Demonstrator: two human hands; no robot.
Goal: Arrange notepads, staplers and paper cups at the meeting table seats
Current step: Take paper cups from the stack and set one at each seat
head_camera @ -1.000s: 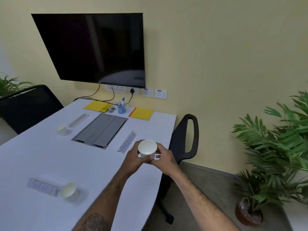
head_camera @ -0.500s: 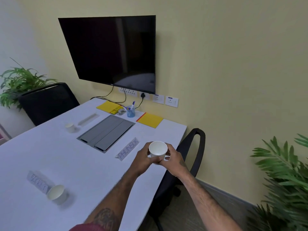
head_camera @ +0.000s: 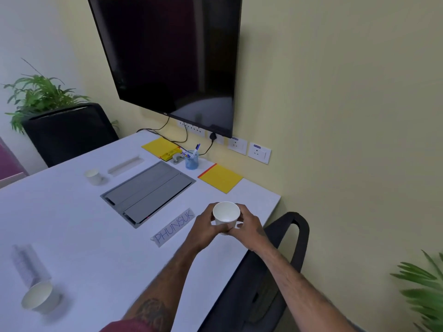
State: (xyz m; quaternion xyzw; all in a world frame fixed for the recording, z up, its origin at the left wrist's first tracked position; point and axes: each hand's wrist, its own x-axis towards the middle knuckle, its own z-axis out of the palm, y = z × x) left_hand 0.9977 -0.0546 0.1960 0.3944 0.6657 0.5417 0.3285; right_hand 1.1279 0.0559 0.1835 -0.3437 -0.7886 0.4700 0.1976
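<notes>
White tabletop (head_camera: 72,224) runs away under a dark wall screen (head_camera: 172,56). At the seat marked by the PHUNSUK name card (head_camera: 174,227) I hold one paper cup (head_camera: 226,213) upright, near the table's right edge and just beside the card. My left hand (head_camera: 203,230) and right hand (head_camera: 249,227) both wrap it low down, with the fingers (head_camera: 243,210) curled round the far wall and the thumbs pinching the near side close to the base. The mouth is open toward me. Whether the base touches the table I cannot tell, because my hands hide it.

It looks empty, so I judge it nearly weightless, thin-walled and easy to crush out of round. A light squeeze is enough. Low on the wall, near the stiff bottom ring, is the sound place to grip. The rolled rim is stiff too, but someone drinks from there. Being so light, it may tip or skate on the smooth top, so I mean to set it down flat beside the card.

A near cup (head_camera: 39,298) and a far cup (head_camera: 93,176) sit at seats on the left, and a yellow notepad (head_camera: 220,178) lies by the wall.
</notes>
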